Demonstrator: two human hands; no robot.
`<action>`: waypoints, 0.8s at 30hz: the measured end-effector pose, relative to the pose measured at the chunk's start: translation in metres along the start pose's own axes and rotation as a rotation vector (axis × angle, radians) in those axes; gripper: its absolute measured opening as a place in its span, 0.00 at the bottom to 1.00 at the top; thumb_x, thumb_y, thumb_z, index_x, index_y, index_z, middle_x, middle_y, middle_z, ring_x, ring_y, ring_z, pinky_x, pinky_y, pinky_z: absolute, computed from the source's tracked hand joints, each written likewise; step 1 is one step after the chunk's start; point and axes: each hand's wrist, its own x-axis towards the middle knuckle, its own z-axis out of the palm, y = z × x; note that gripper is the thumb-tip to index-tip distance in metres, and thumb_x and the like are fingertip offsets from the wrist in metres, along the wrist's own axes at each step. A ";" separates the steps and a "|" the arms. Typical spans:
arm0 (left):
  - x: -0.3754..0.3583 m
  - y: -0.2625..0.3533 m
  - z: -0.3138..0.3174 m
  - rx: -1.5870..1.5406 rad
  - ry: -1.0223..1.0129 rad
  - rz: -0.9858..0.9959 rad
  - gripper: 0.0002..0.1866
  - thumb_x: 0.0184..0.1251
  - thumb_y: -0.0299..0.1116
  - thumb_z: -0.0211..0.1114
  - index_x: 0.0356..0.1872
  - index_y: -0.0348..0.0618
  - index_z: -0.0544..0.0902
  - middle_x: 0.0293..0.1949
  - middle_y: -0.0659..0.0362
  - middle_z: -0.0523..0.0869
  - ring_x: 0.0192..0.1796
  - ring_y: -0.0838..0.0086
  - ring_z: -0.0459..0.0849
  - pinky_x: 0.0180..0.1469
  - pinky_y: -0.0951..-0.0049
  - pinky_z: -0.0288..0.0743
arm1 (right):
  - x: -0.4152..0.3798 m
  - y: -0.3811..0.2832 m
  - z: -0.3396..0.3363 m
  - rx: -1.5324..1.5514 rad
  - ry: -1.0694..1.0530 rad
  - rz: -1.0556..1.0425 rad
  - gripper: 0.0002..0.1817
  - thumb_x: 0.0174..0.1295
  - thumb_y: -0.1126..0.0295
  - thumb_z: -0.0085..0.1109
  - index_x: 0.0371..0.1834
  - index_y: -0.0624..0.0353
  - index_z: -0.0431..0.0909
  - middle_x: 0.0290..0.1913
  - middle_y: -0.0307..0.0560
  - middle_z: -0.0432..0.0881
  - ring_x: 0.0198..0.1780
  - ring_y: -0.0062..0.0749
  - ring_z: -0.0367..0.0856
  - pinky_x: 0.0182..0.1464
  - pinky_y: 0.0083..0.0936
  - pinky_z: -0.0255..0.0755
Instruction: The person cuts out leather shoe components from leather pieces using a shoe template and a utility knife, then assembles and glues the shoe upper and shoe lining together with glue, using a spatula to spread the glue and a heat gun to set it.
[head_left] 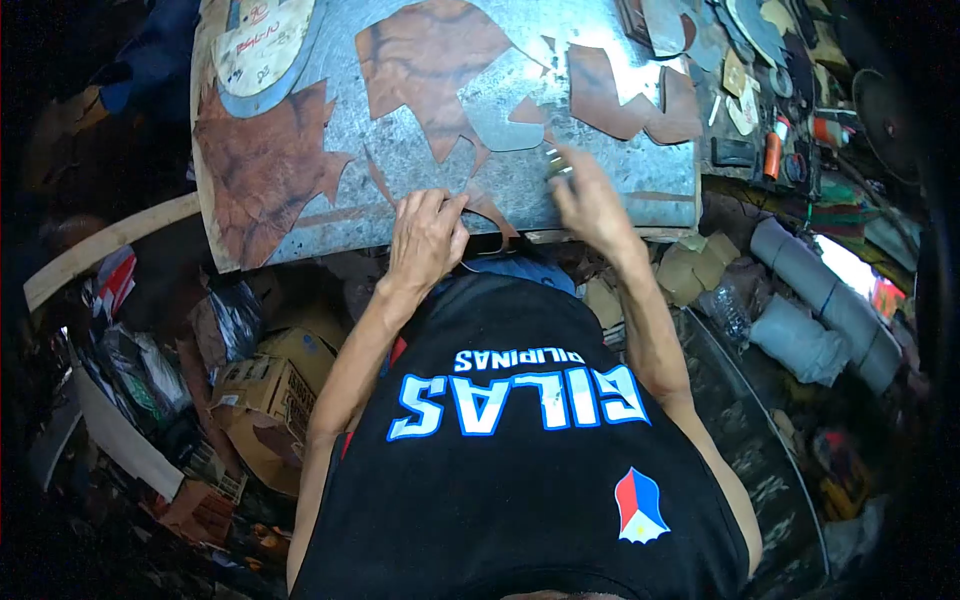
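Around the grey piece point(505, 128), the metal-faced tabletop point(380, 225) gives firm backing, and handwork here likely goes best with everything lying flat on it. The large brown leather point(430, 60), up and to the left of the grey piece, is best kept from creasing or dragging. The narrow leather strip point(489, 210) lies below the grey piece, near the edge; being thin, it probably wants light, even pressure close to the worked spot, fingers clear of the tool. The hands are apart. The left hand point(425, 235), below and left of the grey piece, bends its fingers down beside the strip; whether it pinches it, I cannot tell. The right hand point(590, 205), below and right of it, curls around a small, blurred metallic tool point(558, 163), its forearm reaching up from the lower right.
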 end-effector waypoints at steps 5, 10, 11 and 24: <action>0.018 -0.011 -0.014 0.008 -0.077 -0.027 0.16 0.58 0.32 0.67 0.48 0.40 0.85 0.55 0.48 0.78 0.61 0.51 0.73 0.63 0.52 0.66 | 0.003 -0.030 0.042 -0.041 -0.111 -0.126 0.19 0.67 0.71 0.54 0.62 0.56 0.72 0.40 0.63 0.78 0.38 0.60 0.81 0.40 0.49 0.78; 0.051 -0.036 0.019 0.068 0.018 -0.029 0.21 0.66 0.41 0.65 0.59 0.50 0.82 0.74 0.49 0.64 0.77 0.46 0.55 0.75 0.45 0.50 | 0.013 -0.035 0.054 -0.086 -0.045 -0.039 0.17 0.65 0.72 0.57 0.57 0.55 0.78 0.41 0.59 0.79 0.42 0.59 0.81 0.41 0.46 0.75; 0.052 -0.041 0.025 0.115 -0.027 -0.040 0.22 0.68 0.44 0.63 0.62 0.54 0.80 0.75 0.49 0.62 0.78 0.47 0.53 0.76 0.45 0.47 | 0.015 -0.034 0.055 -0.099 -0.031 -0.040 0.17 0.65 0.72 0.57 0.57 0.56 0.79 0.41 0.59 0.79 0.41 0.60 0.80 0.41 0.47 0.75; 0.048 -0.056 0.030 0.074 -0.040 0.004 0.34 0.61 0.58 0.65 0.66 0.55 0.77 0.76 0.49 0.61 0.78 0.46 0.51 0.77 0.45 0.39 | -0.025 -0.024 0.025 -0.009 -0.024 -0.023 0.17 0.65 0.72 0.56 0.57 0.61 0.77 0.42 0.63 0.79 0.40 0.60 0.81 0.43 0.50 0.76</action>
